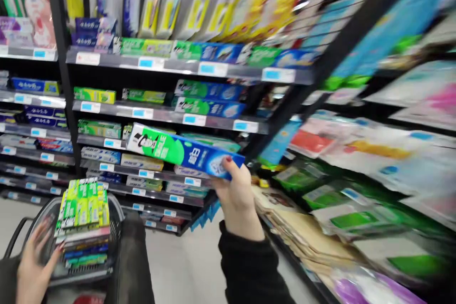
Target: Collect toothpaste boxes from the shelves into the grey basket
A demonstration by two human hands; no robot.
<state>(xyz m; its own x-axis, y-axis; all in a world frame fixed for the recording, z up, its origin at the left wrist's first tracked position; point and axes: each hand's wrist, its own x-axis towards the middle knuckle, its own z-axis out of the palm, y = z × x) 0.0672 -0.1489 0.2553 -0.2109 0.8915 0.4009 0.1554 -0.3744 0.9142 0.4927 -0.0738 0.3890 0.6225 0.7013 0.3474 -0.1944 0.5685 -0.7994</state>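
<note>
My right hand (238, 194) is closed on one end of a long toothpaste box (188, 152), white, green and blue. The thumb lies on its front face, and the box is held out level with the shelves, its far end a little higher. At the lower left, a dark basket (116, 218) holds a stack of toothpaste boxes (83, 209), mostly green and yellow on top. My left hand (33, 259) is open beside that stack, fingers spread, slightly blurred. Its thumb is at the stack's side; whether it touches cannot be made out.
Ahead, a shelf unit (171, 114) carries rows of toothpaste boxes with price tags. Bagged toothbrushes (199, 4) stand on its top shelf. On the right, a blurred rack (342, 161) of packaged goods runs close alongside. Grey floor (181, 266) shows between them.
</note>
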